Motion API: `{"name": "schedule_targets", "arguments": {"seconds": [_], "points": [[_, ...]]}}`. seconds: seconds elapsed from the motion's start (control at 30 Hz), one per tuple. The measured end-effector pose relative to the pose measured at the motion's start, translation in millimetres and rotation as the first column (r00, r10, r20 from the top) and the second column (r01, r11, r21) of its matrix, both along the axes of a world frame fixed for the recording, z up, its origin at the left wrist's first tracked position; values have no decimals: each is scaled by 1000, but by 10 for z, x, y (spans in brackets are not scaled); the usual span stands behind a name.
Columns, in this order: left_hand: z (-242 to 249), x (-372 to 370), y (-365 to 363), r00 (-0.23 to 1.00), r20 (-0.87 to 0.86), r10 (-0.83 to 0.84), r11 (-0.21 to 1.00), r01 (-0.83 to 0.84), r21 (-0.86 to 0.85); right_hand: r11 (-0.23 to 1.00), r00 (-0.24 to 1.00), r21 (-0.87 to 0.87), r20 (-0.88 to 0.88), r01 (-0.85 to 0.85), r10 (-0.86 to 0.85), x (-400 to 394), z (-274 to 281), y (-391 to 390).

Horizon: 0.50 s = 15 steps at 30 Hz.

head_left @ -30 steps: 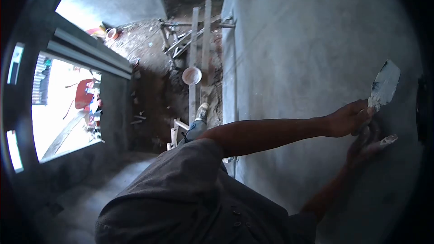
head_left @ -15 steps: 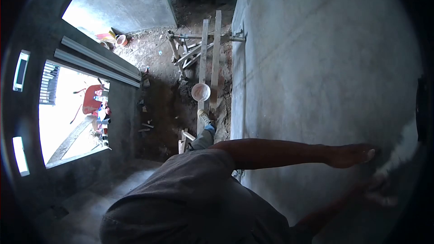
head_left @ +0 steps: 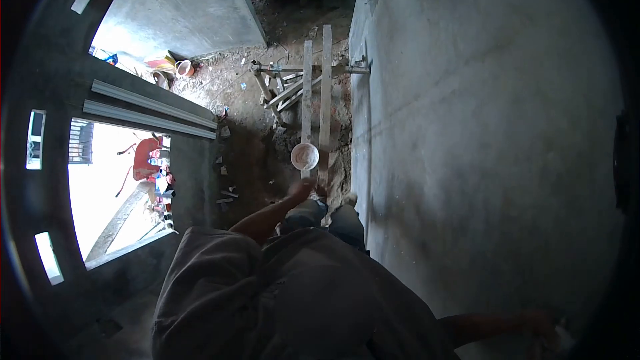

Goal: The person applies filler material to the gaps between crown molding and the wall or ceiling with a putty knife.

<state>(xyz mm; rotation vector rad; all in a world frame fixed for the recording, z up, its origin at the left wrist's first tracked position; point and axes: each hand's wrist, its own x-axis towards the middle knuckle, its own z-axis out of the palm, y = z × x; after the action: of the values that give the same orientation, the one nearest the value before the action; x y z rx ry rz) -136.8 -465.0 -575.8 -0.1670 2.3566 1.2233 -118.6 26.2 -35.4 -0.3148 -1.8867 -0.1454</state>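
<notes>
My left hand (head_left: 301, 190) is just below a round bowl (head_left: 305, 157), close to its near rim, and its fingers are too blurred to make out. Pale, wet-looking material lies inside the bowl, which rests on long wooden planks (head_left: 325, 93). At the lower right, my right hand (head_left: 545, 332) is by the grey wall (head_left: 480, 160). It is dark and smeared there, with something pale at its edge that I cannot make out.
Poles and timber form a support (head_left: 273, 90) under the planks. Rubble lies on the dirt floor (head_left: 247, 153). To the left are a window opening, two pale strips (head_left: 150, 117) and a red wheelbarrow (head_left: 143, 160) outside. An orange bucket (head_left: 185, 69) stands at the upper left.
My left hand has swung from the right wall down to beside the bowl. My right hand has moved lower along the wall. The view has shifted, and both feet now show near the planks.
</notes>
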Motion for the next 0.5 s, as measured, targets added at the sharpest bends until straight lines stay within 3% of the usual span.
{"name": "schedule_targets", "arguments": {"seconds": [0.03, 0.07, 0.1, 0.13, 0.17, 0.23, 0.27, 0.33, 0.5], "points": [[-184, 55, -475, 991, 133, 13, 995, 0, -103, 1000, 1000, 2, -4, 6, -6, -37, -11, -2], [118, 140, -848, 996, -18, 90, 953, -91, -289, 1000, 1000, 4, -4, 11, -11, -79, 5, -13], [93, 146, -1237, 982, 153, 115, 875, -27, -484, 1000, 1000, 9, 3, 15, -15, -108, 36, -20], [316, 171, -1459, 973, 89, 212, 794, -119, -597, 1000, 1000, 12, 10, 19, -19, -143, 54, -28], [-484, 439, -2016, 876, 69, 478, 771, -380, -512, 1000, 1000, 14, 16, 21, -22, -179, 89, -47], [-403, 532, -2464, 705, 106, 701, 671, -602, -433, 999, 999, 16, 31, 29, -29, -239, 109, -70], [-219, 490, -2469, 705, 105, 702, 670, -602, -435, 999, 999, 14, 34, 35, -36, -260, 92, -77], [200, 307, -2370, 381, 217, 899, 432, -857, -283, 998, 998, 8, 34, 56, -57, -297, 33, -112], [276, -376, -2225, 333, 363, 870, 410, -898, -157, 992, 990, -1, 60, 127, -126, -448, -173, -244]]}}
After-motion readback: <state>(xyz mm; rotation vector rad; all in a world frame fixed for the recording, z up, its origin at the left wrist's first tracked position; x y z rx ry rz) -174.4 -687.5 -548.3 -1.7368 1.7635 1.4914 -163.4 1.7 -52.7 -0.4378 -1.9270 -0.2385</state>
